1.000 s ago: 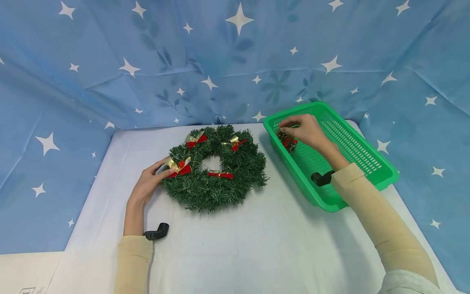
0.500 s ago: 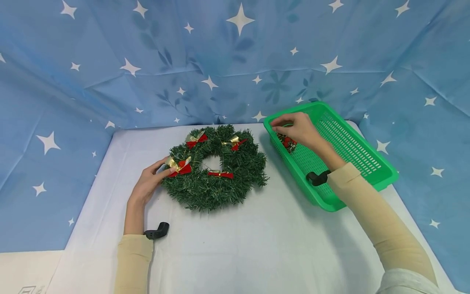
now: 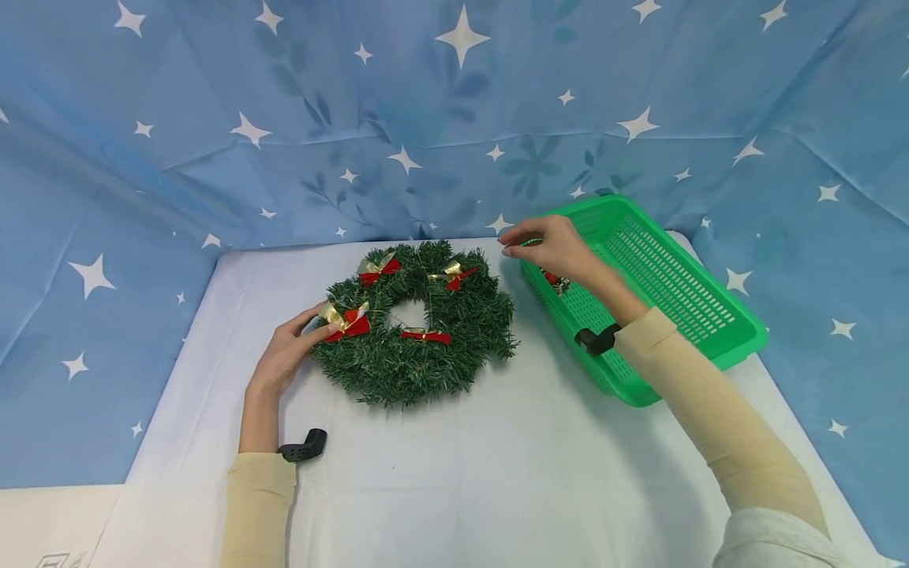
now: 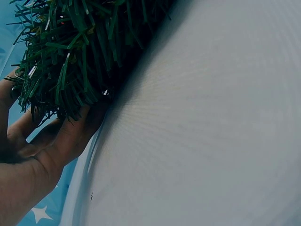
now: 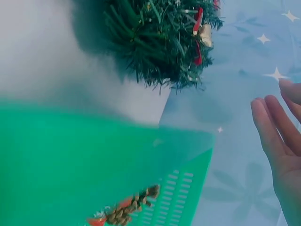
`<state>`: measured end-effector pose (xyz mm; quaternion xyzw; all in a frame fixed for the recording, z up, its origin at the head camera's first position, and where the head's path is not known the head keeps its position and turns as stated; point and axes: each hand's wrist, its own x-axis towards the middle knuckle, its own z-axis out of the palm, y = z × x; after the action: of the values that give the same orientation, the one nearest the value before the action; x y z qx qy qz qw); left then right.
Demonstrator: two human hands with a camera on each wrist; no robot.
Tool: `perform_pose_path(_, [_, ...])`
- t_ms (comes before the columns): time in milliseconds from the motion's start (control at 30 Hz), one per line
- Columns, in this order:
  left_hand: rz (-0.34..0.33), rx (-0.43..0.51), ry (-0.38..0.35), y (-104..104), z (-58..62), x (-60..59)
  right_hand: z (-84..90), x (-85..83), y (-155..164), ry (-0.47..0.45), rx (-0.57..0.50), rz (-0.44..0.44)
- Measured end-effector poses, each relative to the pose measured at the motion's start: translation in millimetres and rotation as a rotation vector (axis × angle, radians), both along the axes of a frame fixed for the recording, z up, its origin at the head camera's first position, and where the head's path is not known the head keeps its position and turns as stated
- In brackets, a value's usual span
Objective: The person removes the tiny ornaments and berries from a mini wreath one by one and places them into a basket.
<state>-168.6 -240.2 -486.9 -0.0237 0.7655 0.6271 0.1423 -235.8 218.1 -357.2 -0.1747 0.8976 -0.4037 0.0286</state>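
Observation:
A green tinsel wreath [image 3: 419, 371] lies flat on the white cloth, with several red-and-gold bows on it. My left hand [image 3: 278, 361] grips its left edge, thumb by the leftmost bow [image 3: 346, 323]; the left wrist view shows fingers [image 4: 70, 136] tucked under the tinsel. Over the left rim of the green basket [image 3: 710, 347] hovers my right hand [image 3: 554, 248], with thumb and fingers apart and nothing between them. A pinecone decoration [image 5: 127, 209] with red bits sits in the basket, partly hidden by the hand in the head view.
Perforated walls and a raised rim surround the basket, which stands at the right of the white-covered table [image 3: 454, 481]. A blue curtain [image 3: 454, 142] with white stars hangs behind and along both sides.
My right hand has moved left, from above the pinecone decoration to past the basket's left rim. My left hand and the wreath have stayed in place.

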Motion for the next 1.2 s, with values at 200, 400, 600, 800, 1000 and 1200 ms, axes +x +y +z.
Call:
perform_pose_path(200, [0.002, 0.002, -0.004, 0, 0.4, 0.0, -3.0, -1.7, -14, 0.007, -0.023, 0.057])
perform_pose_path(400, [-0.006, 0.003, -0.003, 0, 1.3, -0.6, -5.2, -3.0, -27, 0.016, -0.010, 0.094])
perform_pose_path(600, [-0.006, 0.001, -0.004, -1, -0.1, -1.0, -9.1, -2.1, -40, -0.019, -0.026, 0.124])
perform_pose_path(800, [-0.003, -0.002, -0.005, -1, -0.3, -1.7, -14.4, -2.9, -51, -0.025, -0.046, 0.141])
perform_pose_path(1000, [-0.008, 0.006, -0.004, -1, 0.1, -1.7, -17.9, -2.8, -60, -0.021, -0.050, 0.154])
perform_pose_path(1200, [-0.003, 0.009, -0.001, -3, -1.6, -1.5, -21.8, -6.2, -66, -0.001, -0.034, 0.172])
